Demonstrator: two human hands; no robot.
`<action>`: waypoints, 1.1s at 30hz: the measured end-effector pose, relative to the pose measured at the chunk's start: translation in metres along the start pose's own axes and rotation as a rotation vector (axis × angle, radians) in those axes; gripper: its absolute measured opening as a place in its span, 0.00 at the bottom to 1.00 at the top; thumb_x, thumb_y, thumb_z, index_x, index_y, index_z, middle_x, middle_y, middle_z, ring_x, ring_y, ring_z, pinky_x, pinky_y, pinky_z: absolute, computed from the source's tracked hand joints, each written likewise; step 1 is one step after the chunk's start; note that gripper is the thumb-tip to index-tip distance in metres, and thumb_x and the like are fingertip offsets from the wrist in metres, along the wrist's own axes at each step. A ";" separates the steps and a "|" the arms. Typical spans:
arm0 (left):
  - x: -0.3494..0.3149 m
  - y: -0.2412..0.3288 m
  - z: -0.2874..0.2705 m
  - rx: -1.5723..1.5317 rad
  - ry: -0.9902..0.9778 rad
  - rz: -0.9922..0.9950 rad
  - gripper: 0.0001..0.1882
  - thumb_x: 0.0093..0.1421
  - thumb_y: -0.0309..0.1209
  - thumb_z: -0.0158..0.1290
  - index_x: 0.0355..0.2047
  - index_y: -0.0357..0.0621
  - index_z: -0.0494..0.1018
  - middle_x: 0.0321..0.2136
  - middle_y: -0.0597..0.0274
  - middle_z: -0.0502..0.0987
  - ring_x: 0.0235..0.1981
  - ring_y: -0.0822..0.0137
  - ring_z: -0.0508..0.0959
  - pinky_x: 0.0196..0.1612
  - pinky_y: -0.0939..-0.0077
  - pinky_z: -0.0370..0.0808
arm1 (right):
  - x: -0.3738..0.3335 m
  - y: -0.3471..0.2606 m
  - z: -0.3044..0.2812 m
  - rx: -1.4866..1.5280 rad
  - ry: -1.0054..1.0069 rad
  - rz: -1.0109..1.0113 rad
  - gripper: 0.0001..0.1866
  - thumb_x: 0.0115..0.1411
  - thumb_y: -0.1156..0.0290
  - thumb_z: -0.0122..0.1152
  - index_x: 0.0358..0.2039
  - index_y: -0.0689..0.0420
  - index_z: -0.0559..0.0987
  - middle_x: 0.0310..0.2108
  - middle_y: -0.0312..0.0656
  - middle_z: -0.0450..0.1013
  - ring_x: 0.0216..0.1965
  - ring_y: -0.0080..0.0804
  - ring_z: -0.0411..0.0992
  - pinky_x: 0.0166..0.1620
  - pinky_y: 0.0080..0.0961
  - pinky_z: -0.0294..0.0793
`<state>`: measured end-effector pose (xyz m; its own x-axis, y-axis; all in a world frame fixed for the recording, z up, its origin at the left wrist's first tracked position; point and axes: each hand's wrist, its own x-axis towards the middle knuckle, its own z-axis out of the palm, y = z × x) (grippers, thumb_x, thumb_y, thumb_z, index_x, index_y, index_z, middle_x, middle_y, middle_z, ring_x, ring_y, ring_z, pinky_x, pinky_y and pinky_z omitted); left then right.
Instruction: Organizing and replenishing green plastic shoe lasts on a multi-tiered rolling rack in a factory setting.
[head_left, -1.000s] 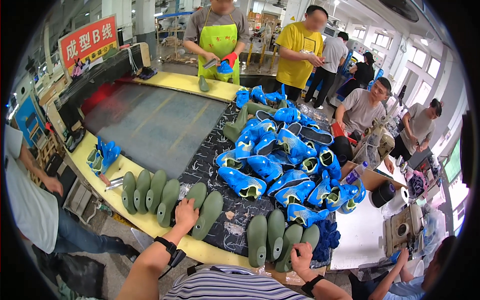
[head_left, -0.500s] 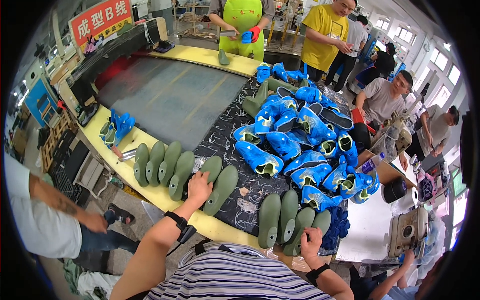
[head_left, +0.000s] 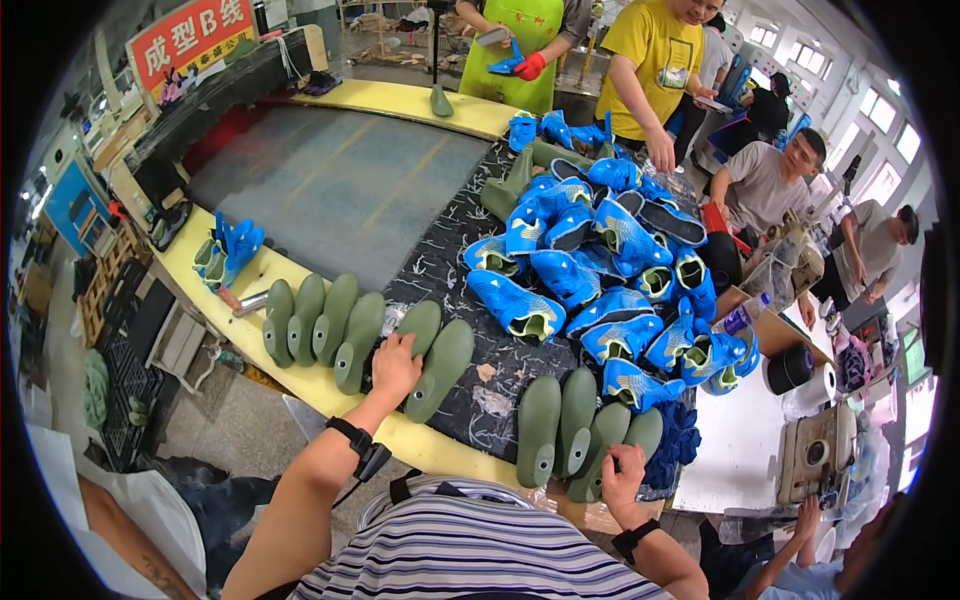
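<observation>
My left hand, fingers curled, is closed on the heel end of a green shoe last at the table's near edge. Beside it, another green last lies to the right, and several more green lasts stand in a row to the left. My right hand is closed at the heel end of a green last in a second cluster; its fingers partly cover that end. To its left are more lasts. Blue shoes are heaped beyond this cluster.
The table has a yellow border and a dark conveyor belt. Left of the lasts lie a hammer and blue shoes. A sewing machine stands right. Co-workers stand or sit around, one in a green apron.
Both my hands stay on the lasts, nearly still. A co-worker in yellow has reached an arm down toward the shoe heap. The person at the left has moved nearer the lower left edge.
</observation>
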<state>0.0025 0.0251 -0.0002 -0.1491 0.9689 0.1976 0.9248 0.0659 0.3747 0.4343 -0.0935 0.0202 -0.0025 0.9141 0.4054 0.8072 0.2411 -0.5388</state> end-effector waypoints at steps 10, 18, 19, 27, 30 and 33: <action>0.007 0.002 0.002 0.026 -0.017 -0.031 0.22 0.50 0.33 0.57 0.47 0.45 0.71 0.38 0.51 0.72 0.42 0.51 0.73 0.44 0.59 0.70 | 0.007 0.003 0.005 0.023 0.039 -0.014 0.04 0.48 0.77 0.57 0.26 0.57 0.74 0.28 0.41 0.74 0.35 0.42 0.72 0.53 0.44 0.63; 0.012 0.002 0.006 0.047 -0.045 -0.031 0.22 0.51 0.34 0.57 0.47 0.47 0.70 0.41 0.52 0.72 0.43 0.51 0.73 0.43 0.58 0.72 | 0.007 0.011 0.006 0.059 0.111 0.013 0.04 0.47 0.80 0.56 0.25 0.58 0.75 0.29 0.41 0.75 0.35 0.40 0.73 0.53 0.44 0.65; 0.014 0.003 0.006 0.048 -0.040 -0.023 0.22 0.51 0.34 0.57 0.47 0.47 0.71 0.41 0.52 0.72 0.43 0.51 0.73 0.43 0.58 0.72 | 0.007 0.011 0.005 0.068 0.122 0.007 0.04 0.46 0.80 0.55 0.24 0.58 0.75 0.29 0.41 0.75 0.35 0.39 0.73 0.53 0.43 0.66; 0.007 0.004 0.002 0.050 -0.060 -0.071 0.21 0.52 0.35 0.56 0.48 0.50 0.71 0.42 0.54 0.71 0.44 0.52 0.73 0.45 0.59 0.71 | -0.001 0.008 0.002 0.123 0.154 0.024 0.04 0.47 0.82 0.54 0.24 0.59 0.75 0.28 0.42 0.76 0.35 0.38 0.74 0.54 0.43 0.65; 0.004 0.004 0.002 0.065 -0.069 -0.080 0.21 0.52 0.36 0.56 0.48 0.50 0.71 0.42 0.55 0.71 0.44 0.51 0.73 0.45 0.59 0.71 | -0.004 0.010 0.004 0.142 0.167 0.023 0.04 0.45 0.81 0.55 0.23 0.58 0.75 0.27 0.40 0.75 0.34 0.39 0.74 0.52 0.42 0.66; 0.004 0.002 0.002 0.096 -0.062 -0.069 0.22 0.51 0.36 0.57 0.48 0.49 0.71 0.42 0.54 0.72 0.43 0.50 0.73 0.45 0.59 0.71 | -0.003 0.010 0.004 0.170 0.172 0.023 0.04 0.46 0.81 0.54 0.24 0.58 0.75 0.27 0.41 0.75 0.34 0.40 0.73 0.52 0.44 0.66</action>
<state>0.0046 0.0298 -0.0001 -0.1949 0.9738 0.1172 0.9428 0.1531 0.2961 0.4400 -0.0921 0.0109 0.1266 0.8547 0.5034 0.6948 0.2858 -0.6600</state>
